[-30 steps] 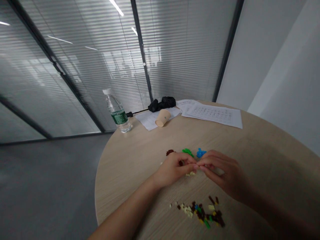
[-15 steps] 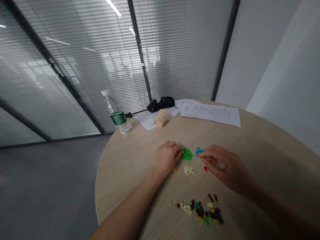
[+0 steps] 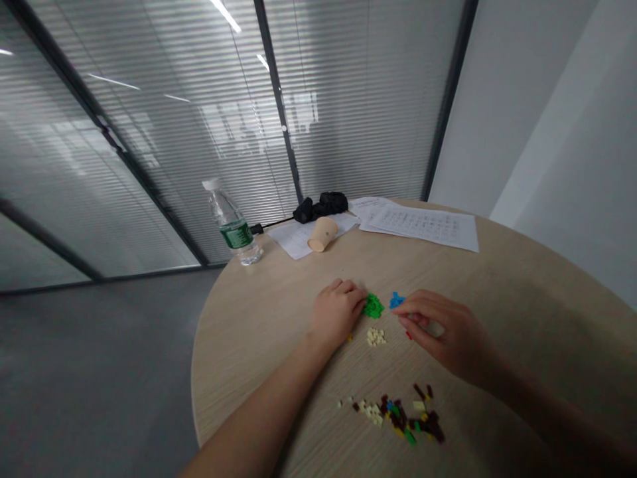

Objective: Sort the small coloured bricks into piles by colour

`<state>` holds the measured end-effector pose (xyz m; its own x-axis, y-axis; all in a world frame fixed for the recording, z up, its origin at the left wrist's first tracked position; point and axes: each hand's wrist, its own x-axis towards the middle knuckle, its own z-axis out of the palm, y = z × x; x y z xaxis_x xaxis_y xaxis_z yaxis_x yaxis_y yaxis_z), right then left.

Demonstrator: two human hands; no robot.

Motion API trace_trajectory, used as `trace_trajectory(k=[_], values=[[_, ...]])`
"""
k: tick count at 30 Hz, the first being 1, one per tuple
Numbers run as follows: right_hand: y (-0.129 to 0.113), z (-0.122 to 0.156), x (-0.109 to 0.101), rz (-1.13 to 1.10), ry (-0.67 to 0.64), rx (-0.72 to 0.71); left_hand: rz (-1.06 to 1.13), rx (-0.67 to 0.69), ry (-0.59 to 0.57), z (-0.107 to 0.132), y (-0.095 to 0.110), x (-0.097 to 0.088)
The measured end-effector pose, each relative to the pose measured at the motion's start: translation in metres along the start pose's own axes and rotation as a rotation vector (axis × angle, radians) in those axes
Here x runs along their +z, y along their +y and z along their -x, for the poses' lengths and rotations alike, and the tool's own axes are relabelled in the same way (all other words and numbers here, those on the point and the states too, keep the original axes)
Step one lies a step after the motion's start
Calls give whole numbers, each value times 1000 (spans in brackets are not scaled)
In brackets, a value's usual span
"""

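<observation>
My left hand (image 3: 338,312) rests on the round wooden table (image 3: 259,332) with its fingers curled, the tips touching the left side of a small green pile of bricks (image 3: 373,306). My right hand (image 3: 442,332) lies to the right, fingers pinched together beside a blue pile (image 3: 396,300) and over a red piece (image 3: 409,336); what it pinches is too small to name. A cream pile (image 3: 375,337) and a yellow piece (image 3: 349,338) lie between the hands. Nearer to me is a mixed heap of brown, cream, green and blue bricks (image 3: 398,418).
At the table's far side stand a water bottle (image 3: 230,223), a tipped paper cup (image 3: 322,234), printed sheets (image 3: 423,226) and a black bundle with a cable (image 3: 321,204). Glass walls with blinds rise behind. The table edge curves on my left above grey floor.
One second ago both hands met fingertip to fingertip over the cream pile. They parted: the left went to the green pile, the right drew back by the blue pile.
</observation>
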<state>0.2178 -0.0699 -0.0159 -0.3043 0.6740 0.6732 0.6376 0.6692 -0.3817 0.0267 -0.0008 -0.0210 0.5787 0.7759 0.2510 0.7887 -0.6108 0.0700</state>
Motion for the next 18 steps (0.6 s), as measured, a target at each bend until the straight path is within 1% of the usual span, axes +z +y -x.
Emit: trace_trajectory(k=[5,7,9,12,14,16,18], values=[[0,0,-2,-6,-8,-1,34,-7,55,2,-5,0],[0,-1,-4,-18,-47,8,61,-10,82,4,-7,-2],[-1,-2,-7,-41,-159,20,106,12,100,7,-9,-5],[-3,0,-12,-76,-435,26,190,83,76,12,-8,-14],[-6,2,-15,-109,-608,33,223,106,52,14,-8,-19],[-9,5,-17,-147,-717,57,233,95,46,15,-8,-22],[-11,7,-18,-175,-772,83,223,66,39,14,-11,-23]])
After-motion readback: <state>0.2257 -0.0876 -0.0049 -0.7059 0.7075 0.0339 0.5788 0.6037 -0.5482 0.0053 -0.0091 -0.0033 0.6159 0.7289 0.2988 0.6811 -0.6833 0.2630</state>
